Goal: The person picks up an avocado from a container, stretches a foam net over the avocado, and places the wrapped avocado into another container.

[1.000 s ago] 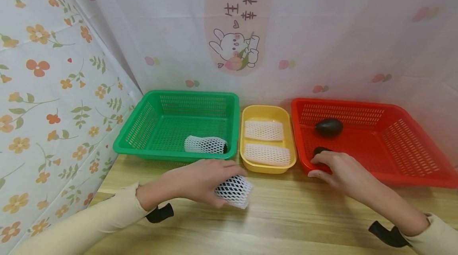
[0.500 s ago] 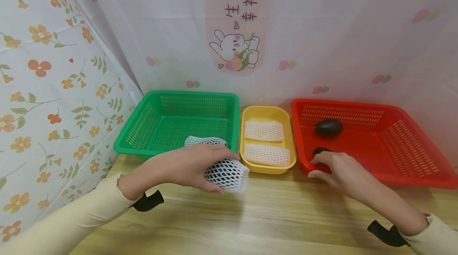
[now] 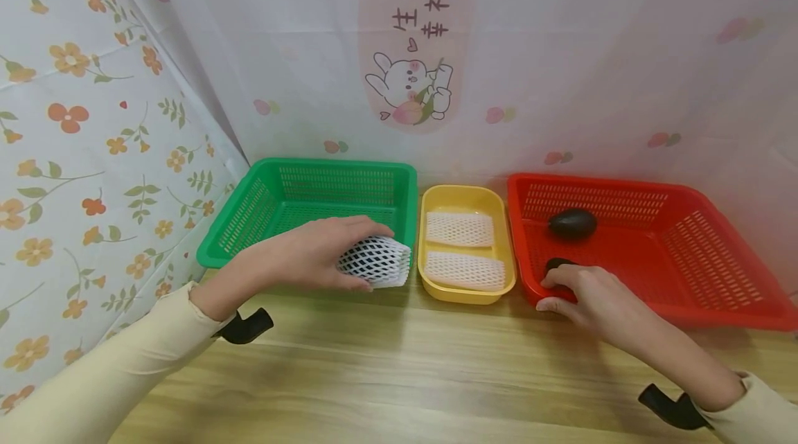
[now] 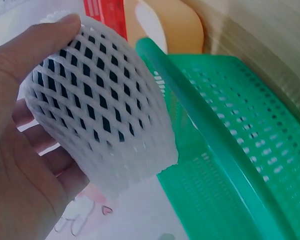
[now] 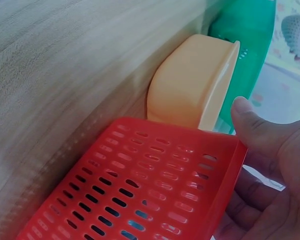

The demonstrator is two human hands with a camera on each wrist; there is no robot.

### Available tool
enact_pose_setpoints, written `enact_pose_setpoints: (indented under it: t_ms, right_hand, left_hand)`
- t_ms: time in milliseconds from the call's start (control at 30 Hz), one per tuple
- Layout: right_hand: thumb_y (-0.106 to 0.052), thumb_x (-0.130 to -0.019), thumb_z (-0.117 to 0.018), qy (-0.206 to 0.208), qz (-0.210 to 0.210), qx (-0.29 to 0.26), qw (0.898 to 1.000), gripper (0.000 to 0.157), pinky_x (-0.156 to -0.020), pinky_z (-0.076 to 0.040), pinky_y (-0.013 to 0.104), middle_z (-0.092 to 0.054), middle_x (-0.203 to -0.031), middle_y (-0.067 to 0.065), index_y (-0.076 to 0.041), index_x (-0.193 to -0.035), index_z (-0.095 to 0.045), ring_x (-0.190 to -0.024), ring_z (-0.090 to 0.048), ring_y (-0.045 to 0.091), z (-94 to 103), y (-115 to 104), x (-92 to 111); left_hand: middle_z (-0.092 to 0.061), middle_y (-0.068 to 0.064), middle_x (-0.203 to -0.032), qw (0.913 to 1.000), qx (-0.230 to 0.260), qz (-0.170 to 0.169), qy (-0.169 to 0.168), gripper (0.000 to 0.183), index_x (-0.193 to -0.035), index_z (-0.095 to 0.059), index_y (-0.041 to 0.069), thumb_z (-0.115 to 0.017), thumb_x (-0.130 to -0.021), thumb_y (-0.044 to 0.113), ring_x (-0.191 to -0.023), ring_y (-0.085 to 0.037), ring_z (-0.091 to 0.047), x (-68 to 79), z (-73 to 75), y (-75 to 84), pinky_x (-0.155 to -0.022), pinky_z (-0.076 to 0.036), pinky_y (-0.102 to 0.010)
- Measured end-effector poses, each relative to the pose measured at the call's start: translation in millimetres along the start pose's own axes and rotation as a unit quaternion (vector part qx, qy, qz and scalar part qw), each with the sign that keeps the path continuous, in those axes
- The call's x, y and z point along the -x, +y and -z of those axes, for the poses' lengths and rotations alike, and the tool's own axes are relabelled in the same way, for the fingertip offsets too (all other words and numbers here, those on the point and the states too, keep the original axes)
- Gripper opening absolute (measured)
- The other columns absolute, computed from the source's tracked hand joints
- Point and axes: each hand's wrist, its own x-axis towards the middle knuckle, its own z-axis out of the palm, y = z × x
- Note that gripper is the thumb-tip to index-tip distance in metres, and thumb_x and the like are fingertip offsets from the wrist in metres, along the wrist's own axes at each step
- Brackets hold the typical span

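My left hand grips a dark avocado wrapped in a white foam net sleeve, held above the front edge of the green basket. In the left wrist view, the thumb and fingers curl round the net-covered avocado. My right hand is at the front left corner of the red basket, its thumb near the rim. Just beyond its fingers lies a partly hidden dark avocado; whether they hold it is unclear. Another dark avocado lies farther back in the red basket.
Between the baskets stands a yellow tray with two flat foam net sleeves. The wooden table extends in front. A printed cloth hangs behind, with a flowered cloth on the left.
My left hand has moved up and left with the netted avocado, from above the table to the green basket, now covering the netted piece inside it. The right hand has stayed still.
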Motion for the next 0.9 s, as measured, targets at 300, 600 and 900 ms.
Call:
enact_pose_setpoints:
  t_ms: [300, 600, 900]
  right_hand:
    - [-0.022, -0.075, -0.091, 0.003, 0.004, 0.003, 1.000, 0.026, -0.061, -0.049, 0.031, -0.059, -0.077, -0.010, -0.013, -0.092, -0.073, -0.068, -0.051, 0.013, 0.1, 0, 0]
    - [-0.022, -0.074, -0.091, 0.006, 0.005, 0.003, 1.000, 0.026, -0.060, -0.049, 0.031, -0.059, -0.076, -0.010, -0.013, -0.091, -0.073, -0.067, -0.051, 0.013, -0.2, 1, -1]
    - [-0.021, -0.075, -0.091, 0.006, 0.003, 0.000, 1.000, 0.026, -0.060, -0.049, 0.031, -0.059, -0.077, -0.009, -0.012, -0.091, -0.073, -0.067, -0.053, 0.016, 0.2, 1, -1]
  left_hand:
    - [-0.058, -0.007, -0.130, 0.9982, -0.005, 0.038, 0.046, 0.068, -0.141, -0.051, 0.005, -0.084, -0.085, 0.026, -0.111, -0.023, -0.055, -4.7, 6.4, -22.7, -0.093, -0.049, -0.041]
    - [-0.059, -0.011, -0.128, 0.9960, -0.003, 0.074, 0.049, 0.066, -0.139, -0.052, 0.003, -0.084, -0.085, 0.021, -0.106, -0.027, -0.057, -9.4, 8.2, -35.1, -0.088, -0.051, -0.042]
    - [-0.058, -0.010, -0.129, 0.9963, 0.001, 0.075, 0.040, 0.068, -0.141, -0.050, 0.003, -0.084, -0.086, 0.020, -0.110, -0.025, -0.056, -12.8, 10.8, -40.3, -0.093, -0.049, -0.043]
